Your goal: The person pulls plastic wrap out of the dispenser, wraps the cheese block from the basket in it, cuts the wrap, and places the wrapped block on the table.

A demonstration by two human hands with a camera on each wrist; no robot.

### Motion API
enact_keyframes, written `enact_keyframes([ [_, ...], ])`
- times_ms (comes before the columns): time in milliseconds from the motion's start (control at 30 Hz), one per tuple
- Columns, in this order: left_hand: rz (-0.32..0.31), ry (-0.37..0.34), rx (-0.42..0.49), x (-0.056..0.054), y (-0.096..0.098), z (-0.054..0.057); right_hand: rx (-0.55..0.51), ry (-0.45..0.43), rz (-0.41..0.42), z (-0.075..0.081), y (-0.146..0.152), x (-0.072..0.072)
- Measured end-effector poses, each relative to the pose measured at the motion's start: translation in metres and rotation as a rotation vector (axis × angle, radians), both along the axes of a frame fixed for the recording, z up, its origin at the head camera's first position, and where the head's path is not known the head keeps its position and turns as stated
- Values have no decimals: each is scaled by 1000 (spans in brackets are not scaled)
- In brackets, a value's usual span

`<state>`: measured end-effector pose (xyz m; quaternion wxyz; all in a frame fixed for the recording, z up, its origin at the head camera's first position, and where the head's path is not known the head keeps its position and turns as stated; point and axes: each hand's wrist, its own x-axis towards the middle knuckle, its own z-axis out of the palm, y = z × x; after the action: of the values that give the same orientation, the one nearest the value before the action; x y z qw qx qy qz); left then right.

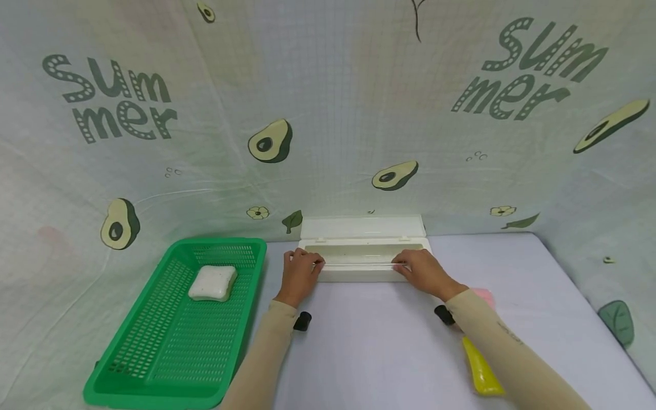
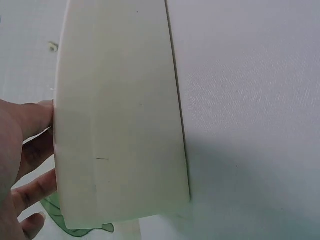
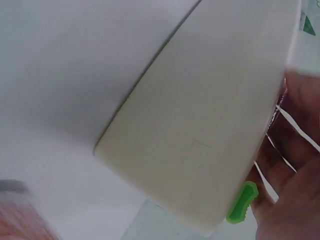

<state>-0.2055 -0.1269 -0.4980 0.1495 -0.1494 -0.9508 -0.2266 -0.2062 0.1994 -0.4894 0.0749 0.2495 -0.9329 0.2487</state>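
Note:
A long white box (image 1: pixel 359 276), its lid (image 1: pixel 361 228) raised at the back, stands against the patterned backdrop. Along its front rim runs a thin clear strip (image 1: pixel 359 264), which looks like the rail of a slide cutter. My left hand (image 1: pixel 299 277) pinches this strip near the left end, thumb and fingers curled at the rim. Toward the right end, my right hand (image 1: pixel 422 270) grips it the same way. A small green slider (image 3: pixel 242 202) shows beside the right fingers in the right wrist view. The box's wall hides part of the fingertips in both wrist views.
To the left is a green plastic basket (image 1: pixel 241 364) holding a white, rounded block (image 1: pixel 212 283). A yellow packet (image 1: pixel 482 370) and a pink thing (image 1: pixel 484 296) lie partly hidden under the right forearm. The table's right edge meets the backdrop.

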Motion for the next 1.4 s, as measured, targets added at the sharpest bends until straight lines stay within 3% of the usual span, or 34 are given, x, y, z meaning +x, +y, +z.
enact_keyframes([
  [233,22,78,11,1,-4,0,-62,51,-51,-1,1,-3],
  [567,46,176,10,8,-9,8,-74,119,-19,5,5,3],
  [667,57,186,9,12,-10,11,-69,179,-11,6,7,5],
  [867,84,171,-8,16,-13,12,-5,387,-30,8,12,7],
  [967,91,168,0,17,-13,14,0,438,-19,10,13,9],
  [1200,74,223,19,20,-17,19,-59,479,32,13,15,13],
  [1400,78,246,33,20,-17,23,-48,471,19,21,15,15],
])
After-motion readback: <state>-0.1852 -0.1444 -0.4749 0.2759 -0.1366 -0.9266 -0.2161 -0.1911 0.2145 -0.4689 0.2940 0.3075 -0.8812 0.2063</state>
